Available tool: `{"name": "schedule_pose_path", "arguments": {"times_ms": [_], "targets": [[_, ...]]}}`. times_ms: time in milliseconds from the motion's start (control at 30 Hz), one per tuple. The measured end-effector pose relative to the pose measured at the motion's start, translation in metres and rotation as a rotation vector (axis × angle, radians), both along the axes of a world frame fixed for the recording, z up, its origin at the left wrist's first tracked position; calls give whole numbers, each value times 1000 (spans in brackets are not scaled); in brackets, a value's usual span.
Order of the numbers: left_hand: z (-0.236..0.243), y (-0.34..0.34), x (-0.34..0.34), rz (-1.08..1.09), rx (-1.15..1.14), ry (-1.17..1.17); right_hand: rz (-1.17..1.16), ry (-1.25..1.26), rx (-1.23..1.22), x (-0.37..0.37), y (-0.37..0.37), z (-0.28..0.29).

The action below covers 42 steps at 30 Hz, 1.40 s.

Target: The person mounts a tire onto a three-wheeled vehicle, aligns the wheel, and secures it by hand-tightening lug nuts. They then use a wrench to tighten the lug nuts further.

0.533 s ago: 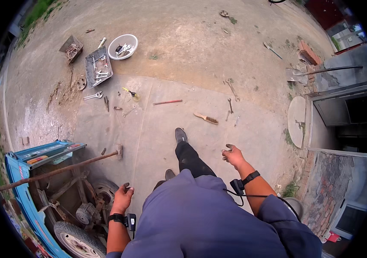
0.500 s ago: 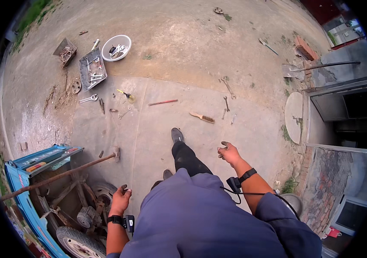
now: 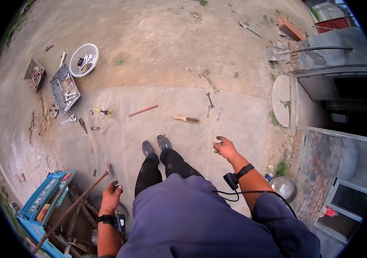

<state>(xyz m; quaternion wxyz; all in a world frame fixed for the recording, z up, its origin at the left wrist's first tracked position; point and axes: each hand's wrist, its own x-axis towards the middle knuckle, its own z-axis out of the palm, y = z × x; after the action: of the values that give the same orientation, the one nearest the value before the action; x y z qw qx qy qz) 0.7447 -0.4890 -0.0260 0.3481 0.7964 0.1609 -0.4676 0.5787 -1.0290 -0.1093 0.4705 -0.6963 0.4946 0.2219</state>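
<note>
My left hand (image 3: 111, 195) hangs near the wooden handle of a long hammer (image 3: 74, 206), apart from it, fingers loosely bent and holding nothing. Out to the right, my right hand (image 3: 226, 149) is held over the concrete, also empty, its fingers apart. Both hands have dark smudges on the fingertips. Ahead of my feet lies a wire brush (image 3: 186, 118) with a wooden handle. A red bar (image 3: 143, 110) is to its left. Beyond the right hand are a large wrench (image 3: 210, 81), a smaller wrench (image 3: 209, 99) and a thin silver tool (image 3: 218, 114).
To the left are a grey tray of wrenches (image 3: 53, 81), a white basin with tools (image 3: 73, 71), a rusty box (image 3: 28, 77) and an adjustable wrench (image 3: 68, 120). A blue vehicle (image 3: 37, 195) stands at lower left. On the right, a shovel (image 3: 316, 50) leans by a doorway.
I have stepped so both shoes now show side by side. The view has shifted, and the tools sit further left. Both hands remain empty.
</note>
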Motion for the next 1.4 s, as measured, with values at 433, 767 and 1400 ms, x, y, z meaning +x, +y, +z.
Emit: {"name": "schedule_pose_path", "arguments": {"times_ms": [433, 767, 1400], "targets": [[-160, -3, 5, 57, 81, 87, -25, -25, -176, 60, -209, -112], [-139, -176, -41, 83, 305, 226, -69, -97, -222, 55, -356, -301], [-330, -190, -1, -203, 586, 416, 357, 296, -646, 139, -418, -623]]}}
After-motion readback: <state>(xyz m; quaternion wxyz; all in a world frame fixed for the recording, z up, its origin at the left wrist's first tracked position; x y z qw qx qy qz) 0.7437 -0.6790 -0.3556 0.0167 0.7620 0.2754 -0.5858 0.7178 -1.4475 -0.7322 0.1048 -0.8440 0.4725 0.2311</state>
